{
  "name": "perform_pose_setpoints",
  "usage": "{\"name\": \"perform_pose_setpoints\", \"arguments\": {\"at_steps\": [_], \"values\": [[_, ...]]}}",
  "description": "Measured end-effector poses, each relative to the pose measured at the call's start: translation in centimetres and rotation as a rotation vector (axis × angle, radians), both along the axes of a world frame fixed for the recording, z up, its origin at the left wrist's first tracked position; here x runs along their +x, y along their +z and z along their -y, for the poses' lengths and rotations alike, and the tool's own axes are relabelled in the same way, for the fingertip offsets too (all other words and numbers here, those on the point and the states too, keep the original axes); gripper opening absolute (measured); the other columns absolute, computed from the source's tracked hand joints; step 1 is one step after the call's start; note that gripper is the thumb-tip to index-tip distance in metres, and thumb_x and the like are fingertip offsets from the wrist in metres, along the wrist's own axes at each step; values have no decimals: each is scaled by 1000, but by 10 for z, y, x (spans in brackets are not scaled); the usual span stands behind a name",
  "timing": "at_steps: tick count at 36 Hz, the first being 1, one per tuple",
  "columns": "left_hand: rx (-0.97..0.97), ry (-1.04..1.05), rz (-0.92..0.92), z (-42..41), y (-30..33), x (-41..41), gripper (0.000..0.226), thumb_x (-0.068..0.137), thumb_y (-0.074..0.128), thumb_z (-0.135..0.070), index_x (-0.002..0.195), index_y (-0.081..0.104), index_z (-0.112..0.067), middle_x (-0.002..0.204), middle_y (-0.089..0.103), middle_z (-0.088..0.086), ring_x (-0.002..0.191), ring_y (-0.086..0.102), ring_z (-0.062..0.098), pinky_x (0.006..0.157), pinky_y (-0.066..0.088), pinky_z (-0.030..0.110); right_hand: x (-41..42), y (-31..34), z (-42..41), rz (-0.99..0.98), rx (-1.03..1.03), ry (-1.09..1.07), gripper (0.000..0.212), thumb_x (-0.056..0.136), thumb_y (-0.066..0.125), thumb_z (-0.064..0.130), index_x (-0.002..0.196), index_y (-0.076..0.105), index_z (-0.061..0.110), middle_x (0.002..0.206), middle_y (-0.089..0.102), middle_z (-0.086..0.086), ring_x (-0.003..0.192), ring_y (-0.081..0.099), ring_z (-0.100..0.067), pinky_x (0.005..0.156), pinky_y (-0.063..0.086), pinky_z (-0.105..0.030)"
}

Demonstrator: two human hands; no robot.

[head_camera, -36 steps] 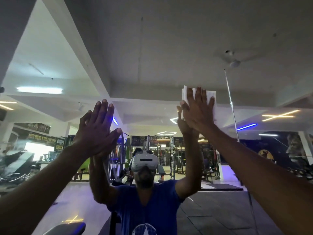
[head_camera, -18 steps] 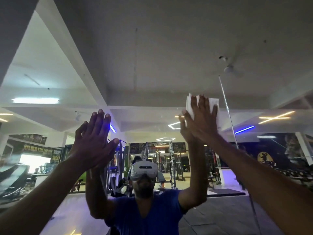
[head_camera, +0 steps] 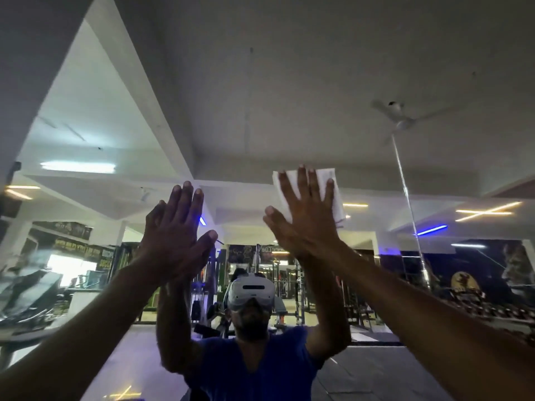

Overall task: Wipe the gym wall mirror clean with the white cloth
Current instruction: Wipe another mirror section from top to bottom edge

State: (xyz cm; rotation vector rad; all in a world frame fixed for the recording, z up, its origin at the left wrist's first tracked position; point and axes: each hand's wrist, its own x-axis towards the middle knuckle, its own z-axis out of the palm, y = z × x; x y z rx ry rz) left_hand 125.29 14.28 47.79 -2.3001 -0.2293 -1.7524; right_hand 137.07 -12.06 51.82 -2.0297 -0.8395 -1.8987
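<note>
Cloth point(head_camera: 333, 195), white and folded, lies flat against the mirror point(head_camera: 260, 111) at one o'clock, pressed by the right hand point(head_camera: 304, 224) with fingers spread straight. Left hand point(head_camera: 176, 238), at ten o'clock, rests open-palmed on the glass, holding nothing. Wiping looks mid-course; how much is cleaned I cannot tell.

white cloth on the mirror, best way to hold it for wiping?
Flat palm over the middle of the white cloth, coming straight at the mirror, as the right hand does. It lies folded flat on the glass, so no edge stands free to pinch.
</note>
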Motion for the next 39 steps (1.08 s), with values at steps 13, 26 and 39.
{"name": "perform_pose_setpoints", "arguments": {"at_steps": [13, 26, 39], "values": [[6, 6, -13, -3, -2, 0, 92, 90, 6, -75, 163, -22, -26, 168, -35, -1, 156, -31, 15, 123, -12, 35, 4, 64, -10, -38, 324, 4, 85, 97, 11, 76, 170, 16, 33, 176, 8, -17, 163, 7, -40, 127, 0, -68], [23, -49, -23, -2, -4, -9, 98, 86, 4, -79, 166, -15, -26, 171, -29, -2, 158, -27, 14, 127, -6, 40, 26, 70, 53, 15, 105, -107, 70, 103, 6, 56, 170, 4, 33, 178, 5, -12, 164, 4, -35, 127, 12, -66], [167, 72, -16, -16, 0, -21, 78, 97, 23, -49, 166, 22, -12, 173, 21, 13, 160, 22, 26, 118, 32, 49, -15, -62, -47, 123, -183, 15, 68, 111, 27, 50, 170, -3, 35, 177, -14, -6, 163, -15, -29, 129, -7, -62]]}}
